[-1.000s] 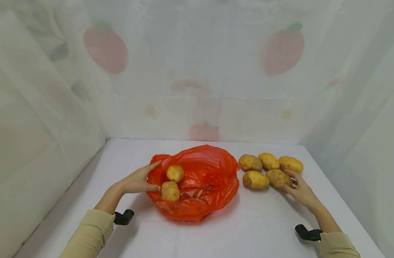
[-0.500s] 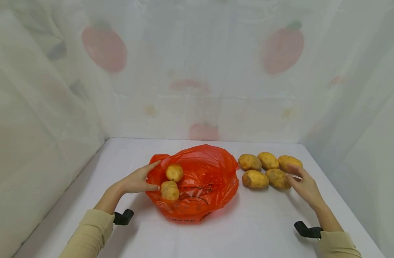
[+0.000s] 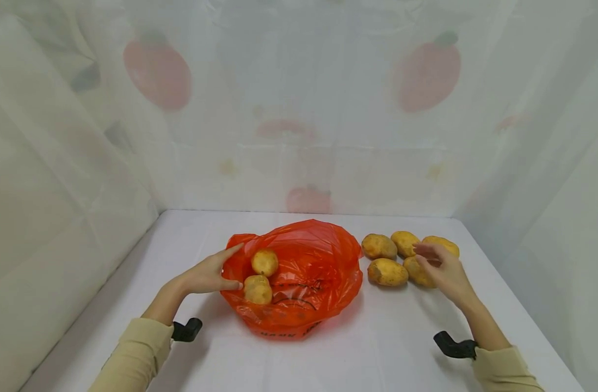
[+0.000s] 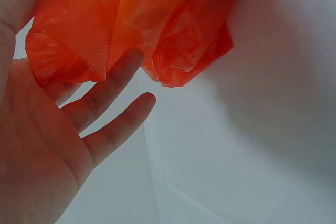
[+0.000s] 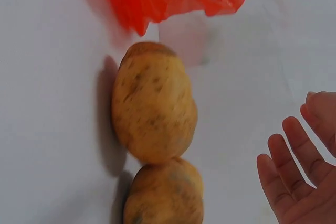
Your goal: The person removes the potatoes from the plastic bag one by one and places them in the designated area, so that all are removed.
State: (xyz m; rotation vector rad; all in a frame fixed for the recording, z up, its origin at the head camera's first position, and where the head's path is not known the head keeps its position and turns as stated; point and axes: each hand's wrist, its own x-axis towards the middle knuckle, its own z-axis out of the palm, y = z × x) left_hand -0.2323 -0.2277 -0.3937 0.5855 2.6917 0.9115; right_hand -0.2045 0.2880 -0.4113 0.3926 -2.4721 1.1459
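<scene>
My left hand (image 3: 205,275) is at the left rim of a red plastic bag (image 3: 323,261), thumb and index fingertip reaching over its edge. In the left wrist view the fingers are straight and spread, partly hidden by the film. Inside the bag lie two potatoes, a rounder potato (image 3: 265,263) above a lumpier potato (image 3: 257,289). My right hand (image 3: 445,275) hovers over the potatoes at the right with loosely bent fingers and nothing in them. It partly hides a potato (image 3: 418,274) and another potato (image 3: 445,243) behind it.
Beside the bag's right rim are a potato (image 3: 378,246), a browner-ended potato (image 3: 387,272) and a potato (image 3: 404,242). A white cloth covers the table (image 3: 367,354). Pale fruit-printed curtains (image 3: 299,98) enclose the back and sides.
My right hand has let go of the front-right potato, drawn back off it, then shifted left above the group. The left hand and the bag look unchanged.
</scene>
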